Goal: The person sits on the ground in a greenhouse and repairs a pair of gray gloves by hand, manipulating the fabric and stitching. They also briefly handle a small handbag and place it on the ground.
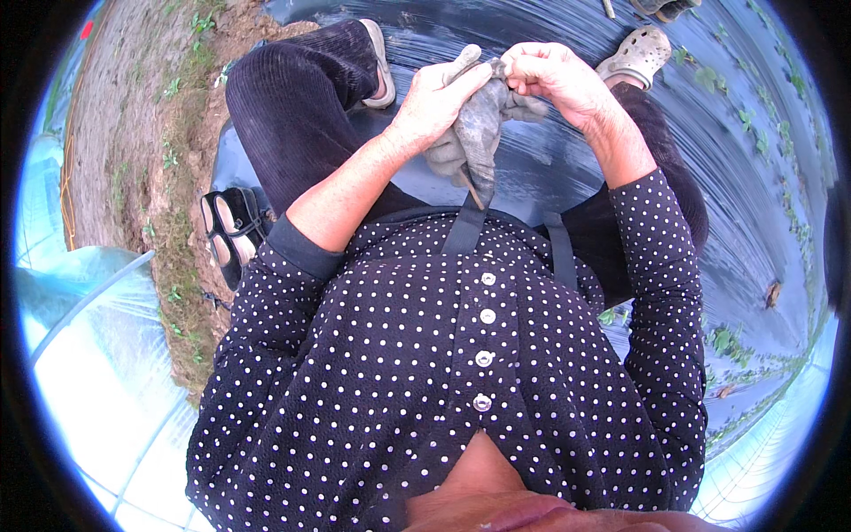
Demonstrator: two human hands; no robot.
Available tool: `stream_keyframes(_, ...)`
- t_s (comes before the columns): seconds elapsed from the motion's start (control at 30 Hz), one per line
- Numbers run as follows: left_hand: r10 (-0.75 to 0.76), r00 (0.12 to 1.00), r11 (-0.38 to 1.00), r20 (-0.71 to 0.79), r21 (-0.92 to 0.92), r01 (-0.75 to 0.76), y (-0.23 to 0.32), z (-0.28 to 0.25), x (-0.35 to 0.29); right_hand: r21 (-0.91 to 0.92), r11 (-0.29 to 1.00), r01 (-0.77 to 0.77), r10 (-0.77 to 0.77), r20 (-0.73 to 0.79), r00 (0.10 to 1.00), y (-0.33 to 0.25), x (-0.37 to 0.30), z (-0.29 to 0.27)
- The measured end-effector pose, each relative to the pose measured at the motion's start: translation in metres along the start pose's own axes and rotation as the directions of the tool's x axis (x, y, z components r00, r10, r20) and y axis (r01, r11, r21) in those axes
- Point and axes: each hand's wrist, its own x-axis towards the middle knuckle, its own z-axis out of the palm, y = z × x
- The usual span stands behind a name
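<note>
Grey, soiled work gloves (479, 133) hang between my hands, above my lap. My left hand (433, 105) is closed on them from the left, its thumb and fingers near the top of the fabric. From the right, my right hand (560, 82) pinches the upper edge of a glove between thumb and fingertips. Both hands are bare over the palm and wrist. The gloves' limp fingers dangle below my hands. How many gloves there are is hard to make out, since they overlap.
Shiny black plastic film (745, 222) covers the ground, with green seedlings (762, 133) on the right. Light clogs (640, 55) are on my feet. Black shoes (235, 226) stand by the bare soil (124, 160) at left. Dark footwear (665, 7) shows at top right; clear sheeting (106, 355) lies lower left.
</note>
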Motion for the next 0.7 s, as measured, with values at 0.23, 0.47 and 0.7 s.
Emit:
stream_keyframes(0.23, 0.136, 0.974, 0.984, -0.18, -0.086, -0.154, 0.006, 0.01, -0.002, 0.036, 0.999, -0.017, 0.016, 0.029, 0.999, 0.009, 0.003, -0.003)
stream_keyframes(0.47, 0.1, 0.994, 0.995, 0.036, 0.006, -0.1, 0.01, -0.001, 0.002, 0.029, 1.0, 0.004, -0.005, 0.047, 0.999, 0.006, 0.002, -0.003)
stream_keyframes(0.7, 0.085, 0.996, 0.996, 0.023, -0.017, -0.085, 0.009, -0.004, 0.0, -0.039, 0.999, 0.025, -0.023, 0.039, 0.999, -0.001, 0.002, 0.001)
